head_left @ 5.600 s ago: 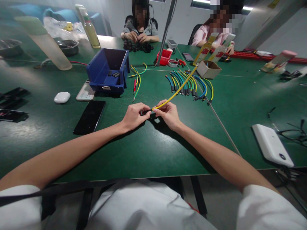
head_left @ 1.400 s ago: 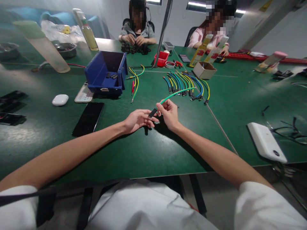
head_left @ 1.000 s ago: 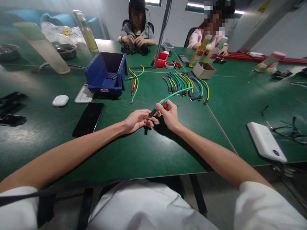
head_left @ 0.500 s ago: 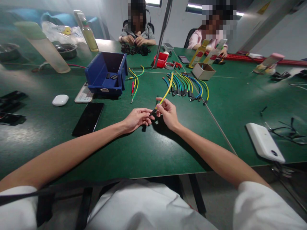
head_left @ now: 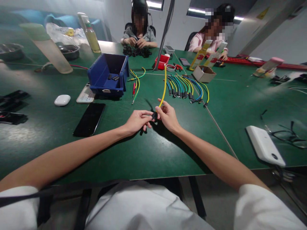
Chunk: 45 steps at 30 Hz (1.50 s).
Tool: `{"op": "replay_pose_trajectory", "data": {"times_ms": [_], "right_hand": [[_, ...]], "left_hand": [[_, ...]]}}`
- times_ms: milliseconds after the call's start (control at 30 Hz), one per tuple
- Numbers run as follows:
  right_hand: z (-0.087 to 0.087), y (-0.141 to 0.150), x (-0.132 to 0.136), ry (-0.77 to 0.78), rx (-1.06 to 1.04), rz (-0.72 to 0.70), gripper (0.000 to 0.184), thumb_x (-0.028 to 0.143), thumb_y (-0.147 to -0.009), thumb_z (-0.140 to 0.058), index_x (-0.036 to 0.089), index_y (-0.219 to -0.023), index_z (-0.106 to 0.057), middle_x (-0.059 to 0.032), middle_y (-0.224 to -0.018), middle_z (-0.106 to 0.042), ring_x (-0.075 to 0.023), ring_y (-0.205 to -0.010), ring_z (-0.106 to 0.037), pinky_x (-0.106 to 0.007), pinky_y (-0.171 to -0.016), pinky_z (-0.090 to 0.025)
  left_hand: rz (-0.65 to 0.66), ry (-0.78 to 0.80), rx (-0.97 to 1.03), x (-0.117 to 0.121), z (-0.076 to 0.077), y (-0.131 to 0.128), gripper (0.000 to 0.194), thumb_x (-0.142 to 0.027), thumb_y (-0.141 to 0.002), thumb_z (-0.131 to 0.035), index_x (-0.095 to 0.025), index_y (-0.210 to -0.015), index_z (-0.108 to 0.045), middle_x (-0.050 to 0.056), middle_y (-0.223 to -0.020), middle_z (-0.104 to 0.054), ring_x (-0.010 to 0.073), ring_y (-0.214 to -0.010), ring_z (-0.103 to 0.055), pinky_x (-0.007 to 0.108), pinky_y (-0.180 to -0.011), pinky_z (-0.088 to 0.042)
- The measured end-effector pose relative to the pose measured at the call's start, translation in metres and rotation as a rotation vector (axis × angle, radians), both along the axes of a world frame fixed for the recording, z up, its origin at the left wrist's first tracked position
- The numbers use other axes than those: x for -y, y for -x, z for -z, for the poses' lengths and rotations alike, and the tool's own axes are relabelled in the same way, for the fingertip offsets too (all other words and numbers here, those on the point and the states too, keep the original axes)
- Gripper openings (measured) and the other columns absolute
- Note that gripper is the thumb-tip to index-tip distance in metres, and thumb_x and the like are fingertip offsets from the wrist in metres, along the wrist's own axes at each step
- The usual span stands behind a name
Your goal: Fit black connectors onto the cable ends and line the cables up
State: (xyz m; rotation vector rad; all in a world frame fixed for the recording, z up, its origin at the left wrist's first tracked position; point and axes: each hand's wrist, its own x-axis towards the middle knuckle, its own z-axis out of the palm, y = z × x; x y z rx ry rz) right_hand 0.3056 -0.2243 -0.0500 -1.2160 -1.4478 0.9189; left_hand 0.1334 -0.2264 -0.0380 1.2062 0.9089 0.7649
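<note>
A yellow cable (head_left: 164, 88) rises from between my hands, its free end pointing away from me. My right hand (head_left: 169, 115) is closed on its lower part with thumb and fingers. At the near end sits a black sleeve (head_left: 154, 116), pinched by the fingertips of my left hand (head_left: 137, 122). Whatever lies inside the sleeve is hidden. Beyond my right hand lies a row of yellow, green and blue cables (head_left: 185, 86) with black sleeves at their near ends. Past my left hand are a few loose yellow and green cables (head_left: 137, 84) and a red-handled tool (head_left: 134, 88).
A blue bin (head_left: 96, 84) holding small black pieces stands left, near a black phone (head_left: 89, 119) and a white earbud case (head_left: 62, 100). Further back are a red box (head_left: 162, 60) and a cardboard box (head_left: 203, 74). A white power bank (head_left: 265, 145) lies right. Two people sit opposite.
The yellow cable has swung more upright, its far end moving left. The black sleeve has turned between my fingertips. Both hands stay nearly in place.
</note>
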Motion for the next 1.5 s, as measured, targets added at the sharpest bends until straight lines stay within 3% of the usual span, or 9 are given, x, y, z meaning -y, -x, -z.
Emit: {"op": "replay_pose_trajectory", "data": {"times_ms": [200, 400, 633, 833, 1100, 1333, 1500], "right_hand": [[-0.002, 0.001, 0.002, 0.044, 0.043, -0.036, 0.076, 0.049, -0.080, -0.067, 0.017, -0.143, -0.040, 0.0027, -0.071, -0.061, -0.0111, -0.052, -0.057, -0.026, -0.051, -0.047], [0.000, 0.003, 0.000, 0.050, -0.079, -0.075, 0.078, 0.043, -0.080, -0.067, 0.017, -0.146, -0.035, 0.0051, -0.067, -0.058, -0.0099, -0.050, -0.053, -0.024, -0.049, -0.044], [0.002, 0.000, -0.003, -0.026, 0.022, -0.017, 0.077, 0.040, -0.083, -0.064, 0.017, -0.149, -0.033, 0.0060, -0.066, -0.054, -0.0106, -0.053, -0.052, -0.025, -0.052, -0.043], [0.001, -0.015, -0.014, -0.135, 0.198, 0.128, 0.071, 0.038, -0.084, -0.059, 0.016, -0.148, -0.037, 0.0049, -0.067, -0.054, -0.0115, -0.055, -0.050, -0.026, -0.056, -0.042], [-0.009, -0.043, -0.032, -0.252, 0.451, 0.337, 0.047, 0.036, -0.085, -0.054, 0.013, -0.126, -0.060, 0.0034, -0.062, -0.054, -0.0126, -0.054, -0.047, -0.026, -0.058, -0.037], [-0.018, -0.083, -0.047, -0.197, 0.568, 0.506, 0.035, 0.038, -0.085, -0.053, 0.013, -0.104, -0.070, -0.0014, -0.065, -0.062, -0.0160, -0.058, -0.053, -0.028, -0.063, -0.039], [-0.021, -0.122, -0.059, -0.098, 0.727, 0.679, 0.036, 0.035, -0.086, -0.052, 0.011, -0.106, -0.070, -0.0079, -0.073, -0.069, -0.0195, -0.065, -0.059, -0.029, -0.070, -0.041]], "left_hand": [[0.009, -0.007, -0.081, 0.005, -0.005, 0.000, 0.032, -0.014, -0.090, -0.057, -0.003, -0.120, -0.058, 0.001, -0.057, -0.065, 0.0066, -0.034, -0.050, 0.016, -0.034, -0.038], [0.032, -0.107, -0.084, 0.004, 0.002, 0.001, 0.034, -0.019, -0.089, -0.059, -0.006, -0.120, -0.059, 0.001, -0.057, -0.065, 0.0083, -0.037, -0.053, 0.017, -0.035, -0.042], [0.029, -0.309, -0.208, -0.001, 0.002, 0.008, 0.030, -0.028, -0.085, -0.064, -0.009, -0.108, -0.068, 0.004, -0.066, -0.067, 0.0116, -0.052, -0.062, 0.017, -0.042, -0.045], [0.057, -0.419, -0.228, -0.006, 0.006, 0.011, 0.024, -0.027, -0.086, -0.061, -0.008, -0.098, -0.070, 0.007, -0.075, -0.070, 0.0107, -0.054, -0.064, 0.020, -0.051, -0.051], [0.091, -0.465, -0.254, -0.007, 0.011, 0.012, 0.025, -0.029, -0.087, -0.059, -0.009, -0.096, -0.070, 0.007, -0.075, -0.070, 0.0111, -0.055, -0.065, 0.021, -0.055, -0.052], [0.111, -0.459, -0.262, -0.006, 0.010, 0.013, 0.023, -0.028, -0.087, -0.058, -0.009, -0.096, -0.069, 0.008, -0.077, -0.070, 0.0114, -0.056, -0.065, 0.022, -0.056, -0.053], [0.125, -0.475, -0.263, -0.006, 0.011, 0.013, 0.023, -0.028, -0.087, -0.057, -0.010, -0.096, -0.069, 0.007, -0.076, -0.070, 0.0112, -0.057, -0.065, 0.022, -0.057, -0.052]]}}
